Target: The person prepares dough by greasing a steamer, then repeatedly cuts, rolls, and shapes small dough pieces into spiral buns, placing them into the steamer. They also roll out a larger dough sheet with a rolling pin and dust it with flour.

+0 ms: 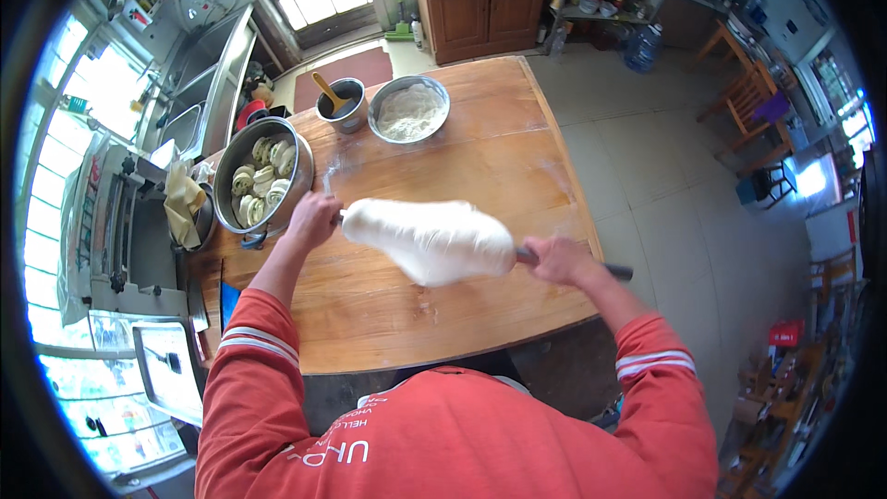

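A sheet of pale dough [433,235] is wrapped around a dark rolling pin [617,271], with a loose flap hanging on the near side. My left hand [315,218] grips the pin's left end, close to the dough. Around the pin's right part my right hand [560,260] is closed, and the pin's tip sticks out beyond my wrist. Both hands are over the wooden table [388,333]; whether the flap touches the tabletop I cannot tell.
Left of my left hand stands a metal pot [305,166] holding several rolled, green-flecked dough pieces [263,180]. At the far edge are a metal bowl of flour [414,111] and a metal container [352,118] with a yellow-handled scoop [326,86]. A machine [138,235] stands at the left.
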Tool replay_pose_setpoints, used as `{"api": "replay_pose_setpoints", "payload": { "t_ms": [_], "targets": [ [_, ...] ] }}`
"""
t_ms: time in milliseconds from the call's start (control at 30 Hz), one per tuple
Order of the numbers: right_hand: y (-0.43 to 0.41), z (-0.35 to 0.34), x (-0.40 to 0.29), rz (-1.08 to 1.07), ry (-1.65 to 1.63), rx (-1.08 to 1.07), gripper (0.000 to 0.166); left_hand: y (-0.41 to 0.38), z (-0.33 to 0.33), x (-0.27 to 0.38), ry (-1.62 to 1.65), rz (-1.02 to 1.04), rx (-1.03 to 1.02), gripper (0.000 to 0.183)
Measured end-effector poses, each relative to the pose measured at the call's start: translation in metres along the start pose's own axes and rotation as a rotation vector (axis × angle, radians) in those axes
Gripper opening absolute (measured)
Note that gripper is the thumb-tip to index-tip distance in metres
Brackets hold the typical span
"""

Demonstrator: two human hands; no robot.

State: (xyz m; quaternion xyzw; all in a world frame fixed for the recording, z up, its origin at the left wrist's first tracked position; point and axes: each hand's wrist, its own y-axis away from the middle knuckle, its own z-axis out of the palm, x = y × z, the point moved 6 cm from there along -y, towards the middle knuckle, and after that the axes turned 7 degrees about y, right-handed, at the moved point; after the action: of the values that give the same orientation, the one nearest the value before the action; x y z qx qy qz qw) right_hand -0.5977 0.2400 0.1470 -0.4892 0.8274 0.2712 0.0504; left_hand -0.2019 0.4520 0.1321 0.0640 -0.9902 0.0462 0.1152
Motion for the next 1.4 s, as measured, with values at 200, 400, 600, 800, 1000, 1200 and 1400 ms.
{"api": "replay_pose_setpoints", "payload": {
  "t_ms": [200,400,600,800,1000,1200,1400],
  "targets": [
    [-0.052,-0.037,0.064,-0.113,0.065,0.410,0.016,-0.041,-0.004,0.020,-0.083,-0.119,0.146,0.005],
    [-0.027,0.055,0.088,-0.088,0.278,0.460,0.033,0.036,0.122,0.062,0.013,-0.186,-0.164,0.021],
    [0.051,0.135,0.058,0.025,0.187,0.200,0.019,0.043,0.109,0.060,0.587,-0.246,-0.740,0.053],
    [0.109,0.129,0.061,0.344,-0.078,0.316,0.024,-0.168,0.027,-0.023,0.538,-0.180,0.358,0.023],
    [0.158,0.128,0.087,0.729,-0.339,0.469,0.020,-0.263,0.121,-0.039,0.269,-0.366,0.111,0.019],
    [0.173,0.148,0.093,0.763,-0.429,0.597,0.016,-0.240,0.087,-0.025,0.976,-0.554,0.379,0.032],
    [0.157,0.166,0.080,0.723,-0.515,0.622,0.014,-0.136,0.130,0.091,0.650,-0.338,0.146,0.065]
  ]
}}
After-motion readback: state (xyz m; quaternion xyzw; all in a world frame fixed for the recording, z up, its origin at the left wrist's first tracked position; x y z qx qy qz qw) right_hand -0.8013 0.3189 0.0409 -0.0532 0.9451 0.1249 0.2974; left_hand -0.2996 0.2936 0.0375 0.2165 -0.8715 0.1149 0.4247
